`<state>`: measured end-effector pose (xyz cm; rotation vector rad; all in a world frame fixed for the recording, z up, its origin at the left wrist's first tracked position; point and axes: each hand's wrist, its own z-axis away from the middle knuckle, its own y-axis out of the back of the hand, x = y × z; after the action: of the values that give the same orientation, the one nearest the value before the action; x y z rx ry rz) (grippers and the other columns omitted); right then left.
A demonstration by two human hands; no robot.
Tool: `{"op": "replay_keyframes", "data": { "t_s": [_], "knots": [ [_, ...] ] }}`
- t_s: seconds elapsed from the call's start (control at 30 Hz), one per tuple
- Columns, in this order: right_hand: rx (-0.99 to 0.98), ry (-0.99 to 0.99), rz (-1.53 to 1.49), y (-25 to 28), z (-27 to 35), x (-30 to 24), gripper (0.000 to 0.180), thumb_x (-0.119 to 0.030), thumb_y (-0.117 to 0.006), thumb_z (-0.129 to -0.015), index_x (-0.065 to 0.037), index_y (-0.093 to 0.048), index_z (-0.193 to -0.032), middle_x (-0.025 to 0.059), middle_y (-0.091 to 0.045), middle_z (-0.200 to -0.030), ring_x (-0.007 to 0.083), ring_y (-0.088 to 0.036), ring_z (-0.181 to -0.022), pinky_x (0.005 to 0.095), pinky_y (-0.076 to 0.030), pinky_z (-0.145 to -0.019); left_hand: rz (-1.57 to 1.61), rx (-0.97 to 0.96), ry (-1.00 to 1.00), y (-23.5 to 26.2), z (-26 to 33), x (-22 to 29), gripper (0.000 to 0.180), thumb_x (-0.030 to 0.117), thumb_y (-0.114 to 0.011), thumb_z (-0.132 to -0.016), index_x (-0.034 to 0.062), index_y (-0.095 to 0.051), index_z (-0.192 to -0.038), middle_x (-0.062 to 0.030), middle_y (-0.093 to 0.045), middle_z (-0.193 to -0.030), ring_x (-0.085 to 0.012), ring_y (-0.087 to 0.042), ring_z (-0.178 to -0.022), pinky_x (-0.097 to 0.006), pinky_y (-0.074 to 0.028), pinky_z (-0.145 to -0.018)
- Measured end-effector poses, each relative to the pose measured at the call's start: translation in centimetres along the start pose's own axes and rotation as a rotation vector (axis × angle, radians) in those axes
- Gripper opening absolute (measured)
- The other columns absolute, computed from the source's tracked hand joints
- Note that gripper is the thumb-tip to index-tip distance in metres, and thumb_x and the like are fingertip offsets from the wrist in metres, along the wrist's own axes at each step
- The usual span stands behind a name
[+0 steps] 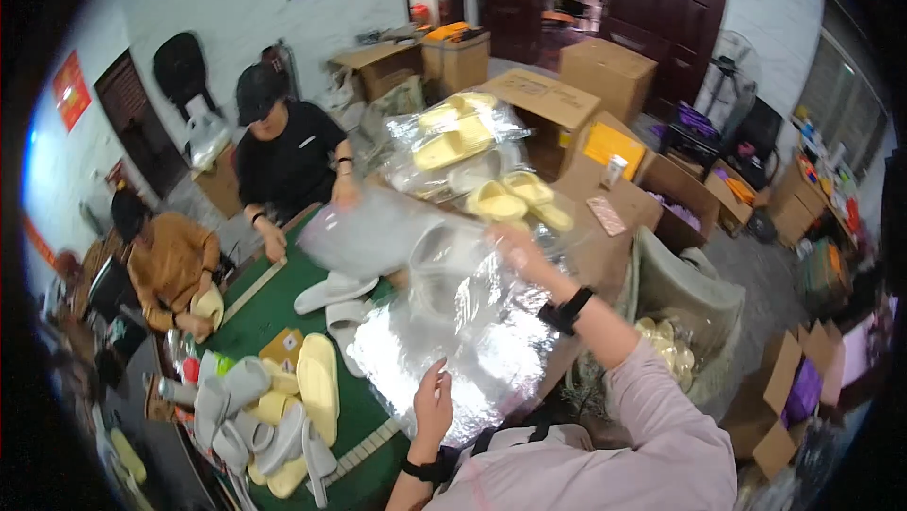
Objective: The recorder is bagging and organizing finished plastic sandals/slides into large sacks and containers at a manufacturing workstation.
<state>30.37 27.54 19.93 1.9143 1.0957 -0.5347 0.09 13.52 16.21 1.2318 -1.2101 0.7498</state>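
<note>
A shiny clear plastic bag (463,341) lies in front of me on the table. Grey slippers (436,270) show through the film at its far end. My left hand (433,404) is over the bag's near part, fingers stretched out and apart, holding nothing visible. My right hand (518,251) reaches to the bag's far right side, close to a pair of yellow slippers (515,197). Motion smears its fingers, so its grip is unclear. Two loose grey slippers (338,294) lie left of the bag.
Mixed grey and yellow slippers (274,417) pile on the green tabletop (373,412) at left. Bagged yellow slippers (458,128) lie beyond. A co-worker in black (288,157) handles blurred plastic; another in brown (170,261) holds a yellow slipper. Cardboard boxes (609,72) stand behind.
</note>
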Motion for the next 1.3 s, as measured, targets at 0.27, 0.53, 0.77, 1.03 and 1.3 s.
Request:
{"op": "replay_keyframes", "data": {
  "t_s": [0.27, 0.53, 0.77, 1.03, 1.3],
  "knots": [
    [0.641, -0.039, 0.273, -0.6, -1.8, -1.6, 0.047, 0.002, -0.054, -0.077, 0.003, -0.043, -0.123, 0.0204, -0.042, -0.126, 0.0337, -0.040, -0.118, 0.0401, -0.031, -0.101, -0.616, -0.409, 0.279, 0.0, 4.7, -14.0, 0.048, 0.036, -0.050, -0.088, 0.0203, -0.042, -0.133, -0.0301, -0.040, -0.129, -0.0466, -0.041, -0.116, -0.049, -0.036, -0.096],
    [-0.918, -0.079, 0.370, -17.9, 20.2, 4.5, 0.054, -0.020, -0.062, -0.074, -0.004, -0.047, -0.123, 0.0228, -0.038, -0.133, 0.0395, -0.036, -0.122, 0.0447, -0.037, -0.097, -0.535, -0.334, 0.325, -0.1, 3.8, -12.9, 0.044, 0.036, -0.051, -0.088, 0.0171, -0.048, -0.127, -0.0210, -0.047, -0.125, -0.0398, -0.046, -0.114, -0.045, -0.037, -0.097],
    [-0.971, 0.010, 0.340, -23.6, 23.7, 1.2, 0.033, -0.019, -0.054, -0.077, 0.000, -0.056, -0.104, 0.0186, -0.053, -0.113, 0.0360, -0.044, -0.109, 0.0456, -0.036, -0.092, -0.598, 0.400, 0.238, 8.1, 5.0, -13.6, 0.042, 0.015, -0.063, -0.077, 0.0038, -0.052, -0.116, -0.0201, -0.053, -0.115, -0.0374, -0.049, -0.106, -0.043, -0.040, -0.089],
    [-1.241, -0.132, 0.376, -22.4, 22.8, -2.6, 0.047, -0.032, -0.049, -0.084, -0.027, -0.042, -0.131, 0.0272, -0.037, -0.130, 0.0451, -0.039, -0.117, 0.0506, -0.041, -0.092, -1.046, 0.773, 0.892, 17.6, 11.4, -10.4, 0.083, 0.013, -0.070, -0.065, 0.0049, -0.028, -0.136, -0.0244, -0.034, -0.135, -0.0429, -0.022, -0.130, -0.058, -0.016, -0.104],
    [-1.277, -0.190, 0.429, -22.3, 21.9, -6.4, 0.065, -0.021, -0.059, -0.077, -0.034, -0.035, -0.137, 0.0300, -0.024, -0.139, 0.0469, -0.027, -0.127, 0.0562, -0.034, -0.095, -1.011, 0.711, 0.955, 21.5, 17.3, -19.0, 0.052, 0.010, -0.064, -0.066, 0.0073, -0.048, -0.116, -0.0166, -0.060, -0.097, -0.0400, -0.054, -0.098, -0.051, -0.037, -0.091]
  ]
}}
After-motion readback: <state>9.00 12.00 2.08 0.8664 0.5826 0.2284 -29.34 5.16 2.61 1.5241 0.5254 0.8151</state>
